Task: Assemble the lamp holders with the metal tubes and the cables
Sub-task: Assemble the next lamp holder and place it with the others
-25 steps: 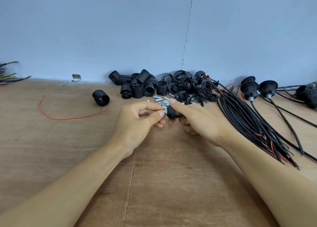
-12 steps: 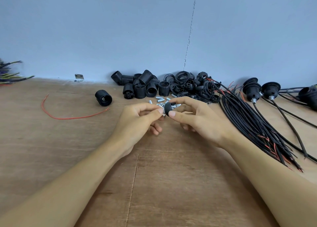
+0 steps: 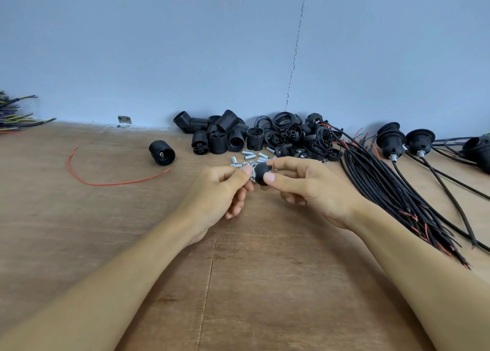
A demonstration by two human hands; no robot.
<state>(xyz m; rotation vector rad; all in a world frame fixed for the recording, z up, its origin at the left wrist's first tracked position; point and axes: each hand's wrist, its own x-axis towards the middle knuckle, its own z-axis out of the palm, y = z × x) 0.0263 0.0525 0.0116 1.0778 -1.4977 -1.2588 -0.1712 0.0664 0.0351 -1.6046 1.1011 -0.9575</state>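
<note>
- Pale blue-grey wall with a thin crack behind; a worn brown wooden tabletop carries everything.
- Long bundle of thin black cables with red cores fans across the table's right side, near the right wrist but untouched.
- Heap of black ribbed plastic lamp holders and loose rings sits against the wall; finished holders with cables fitted lie far right.
- Right hand: thumb and forefinger pinch a black domed plastic holder cap, held above the table, in front of the heap.
- Left hand: thumb and fingertips pinch a small silver metal part against the cap's left face. It is mostly hidden; probably a short threaded tube.
- Scatter of short silver metal tubes on the table just behind the hands.
- Step, as I judge it: screwing a tube into the cap's neck. Most of the heap looks unassembled, so the job is far from done.
- Next move calls for keeping the tube square to the hole, twisting until seated, then drawing one cable from the bundle and feeding it through.
</note>
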